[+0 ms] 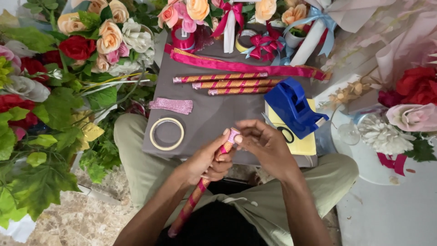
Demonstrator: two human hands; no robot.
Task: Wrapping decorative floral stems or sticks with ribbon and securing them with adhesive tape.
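Note:
My left hand (208, 160) grips a long stick (195, 193) wrapped in gold and pink spiral ribbon, held slanting up to the right over my lap. My right hand (264, 141) pinches the pink glittery tip of the stick (233, 135) with its fingertips. Three finished sticks of the same kind (227, 84) lie side by side on the grey board (214, 114) across my knees.
A tape ring (167, 134), a pink glitter ribbon strip (171, 105), a blue tape dispenser (292, 107) on a yellow pad (302, 145) and a long magenta ribbon (246, 68) lie on the board. Artificial flowers crowd the left side (68, 54) and the right side (416, 100).

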